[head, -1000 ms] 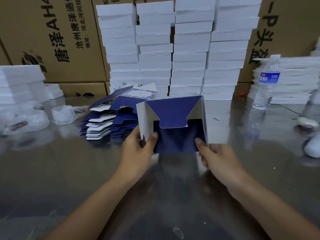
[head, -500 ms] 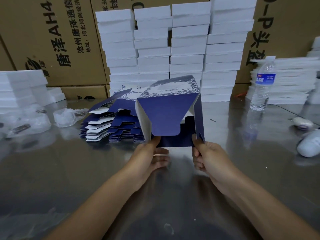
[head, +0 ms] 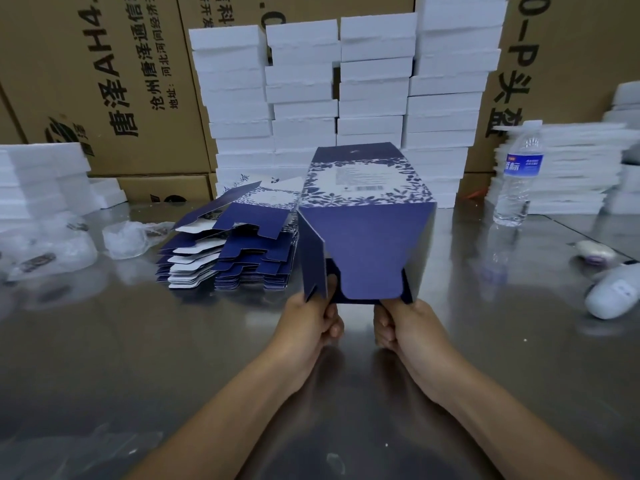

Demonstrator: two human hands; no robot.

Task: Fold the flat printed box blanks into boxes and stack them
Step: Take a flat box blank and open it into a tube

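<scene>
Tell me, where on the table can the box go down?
Bare table lies in front of the flat blanks, and between the box and the water bottle. Crowded: the back, with white stacks, and the far left, with plastic bags.

Left hand [head: 308,323] and right hand [head: 403,327] grip near end of half-folded blue box [head: 363,244], flaps open. Stack of flat blanks [head: 228,261] beyond left hand; water bottle [head: 517,181] far right.

Blank pile [head: 228,258] left of box [head: 363,233]

Dim even light; table [head: 104,358] sheen glares; edges bowed, slightly blurred.
</scene>
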